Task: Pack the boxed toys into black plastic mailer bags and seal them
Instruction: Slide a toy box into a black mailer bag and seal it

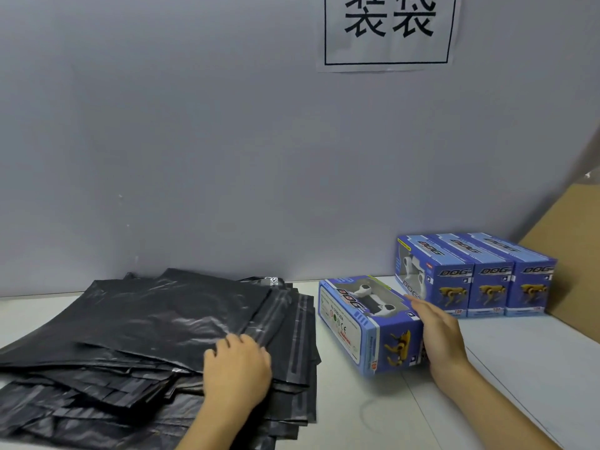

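Note:
A loose stack of black plastic mailer bags (156,332) lies on the left of the white table. My left hand (237,368) rests on the stack's near right part, fingers curled into the top bag's edge. A blue boxed toy dog (367,323) lies on its side in the middle of the table. My right hand (438,336) grips its right end, fingers along the far edge. Three more blue toy boxes (487,277) stand upright in a row at the back right.
A grey wall (227,141) rises right behind the table, with a paper sign (388,30) taped high up. A brown cardboard panel (571,254) stands at the far right behind the boxes. Bare white table (519,362) shows to the right of my right hand.

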### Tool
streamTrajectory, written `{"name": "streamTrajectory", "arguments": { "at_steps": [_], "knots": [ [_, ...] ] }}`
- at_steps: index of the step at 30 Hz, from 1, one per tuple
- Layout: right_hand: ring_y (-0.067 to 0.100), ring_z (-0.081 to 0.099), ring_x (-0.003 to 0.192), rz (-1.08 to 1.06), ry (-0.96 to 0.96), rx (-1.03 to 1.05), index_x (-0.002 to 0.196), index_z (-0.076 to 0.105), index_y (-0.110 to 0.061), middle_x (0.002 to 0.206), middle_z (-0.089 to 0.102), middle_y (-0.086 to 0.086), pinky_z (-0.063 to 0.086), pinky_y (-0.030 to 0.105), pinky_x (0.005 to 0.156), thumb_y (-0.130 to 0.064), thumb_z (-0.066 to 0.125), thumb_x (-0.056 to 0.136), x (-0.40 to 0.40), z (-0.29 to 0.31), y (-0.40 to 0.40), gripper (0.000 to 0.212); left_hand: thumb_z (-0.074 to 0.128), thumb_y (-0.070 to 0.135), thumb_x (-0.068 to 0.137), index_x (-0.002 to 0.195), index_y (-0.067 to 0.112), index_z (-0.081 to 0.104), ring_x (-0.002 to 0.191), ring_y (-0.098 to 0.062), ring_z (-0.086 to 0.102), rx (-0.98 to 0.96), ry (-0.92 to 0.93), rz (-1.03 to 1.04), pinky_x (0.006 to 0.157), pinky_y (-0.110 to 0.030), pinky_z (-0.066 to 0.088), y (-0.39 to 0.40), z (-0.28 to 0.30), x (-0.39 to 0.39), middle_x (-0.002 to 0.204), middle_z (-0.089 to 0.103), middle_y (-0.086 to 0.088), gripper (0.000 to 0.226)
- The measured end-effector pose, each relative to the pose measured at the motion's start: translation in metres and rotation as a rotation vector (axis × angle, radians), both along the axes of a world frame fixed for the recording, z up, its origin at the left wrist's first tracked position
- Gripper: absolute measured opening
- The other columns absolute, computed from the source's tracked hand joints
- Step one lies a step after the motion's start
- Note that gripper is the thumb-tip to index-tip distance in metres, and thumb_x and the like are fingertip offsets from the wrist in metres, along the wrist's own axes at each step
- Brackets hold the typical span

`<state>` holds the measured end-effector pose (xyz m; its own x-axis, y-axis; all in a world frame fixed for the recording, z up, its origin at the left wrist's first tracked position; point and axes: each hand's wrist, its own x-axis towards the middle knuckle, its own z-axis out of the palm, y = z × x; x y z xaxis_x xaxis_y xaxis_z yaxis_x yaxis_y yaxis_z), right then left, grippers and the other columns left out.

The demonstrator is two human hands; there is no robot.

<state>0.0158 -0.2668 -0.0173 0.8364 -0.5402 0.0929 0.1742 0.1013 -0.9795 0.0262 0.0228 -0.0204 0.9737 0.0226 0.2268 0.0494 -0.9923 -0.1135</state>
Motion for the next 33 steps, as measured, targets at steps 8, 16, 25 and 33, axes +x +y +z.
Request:
{"name": "streamTrajectory", "arguments": {
  "at_steps": [8,16,25,33],
  "knots": [
    [0.014,0.074,0.069,-0.055,-0.1,0.034,0.099,0.075,-0.027,0.082,0.078,-0.003,0.053,0.031,0.062,-0.03,0.057,0.097,-0.005,0.013,-0.015,0.019,0.025,0.046,0.104,0.1,0.02,0.056,0.112,-0.027,0.047,-0.142,0.071,-0.292,0.097,-0.041,0.035,-0.044,0.002,-0.023,0.115,0.058,-0.002,0.041],
    [0.028,0.075,0.085,0.204,-0.161,0.003,0.1,0.079,-0.023,0.097,0.077,0.01,0.055,0.032,0.062,-0.019,0.052,0.097,-0.013,0.022,0.002,0.027,0.052,0.07,0.083,0.148,0.036,0.032,0.12,-0.021,0.056,-1.475,-0.041,-0.303,0.1,-0.042,0.049,-0.038,0.022,-0.015,0.139,0.049,0.004,0.076],
    [0.022,0.073,0.094,0.348,-0.145,-0.156,0.11,0.072,-0.021,0.105,0.076,0.003,0.055,0.034,0.071,-0.025,0.056,0.097,-0.024,0.036,0.032,0.021,0.057,0.048,0.091,0.089,0.02,0.081,0.075,-0.027,0.07,-1.982,0.306,-0.177,0.072,-0.04,0.054,-0.019,0.035,-0.01,0.099,0.076,-0.017,0.037],
    [0.005,0.07,0.101,0.422,-0.108,-0.015,0.125,0.05,-0.054,0.117,0.067,-0.02,0.057,0.042,0.087,-0.052,0.057,0.086,-0.02,0.034,0.049,0.04,0.052,0.041,0.098,0.113,0.014,0.068,0.079,-0.026,0.068,-2.072,0.181,-0.171,0.076,-0.045,0.056,-0.03,0.035,-0.013,0.103,0.075,-0.015,0.035]
  ]
}}
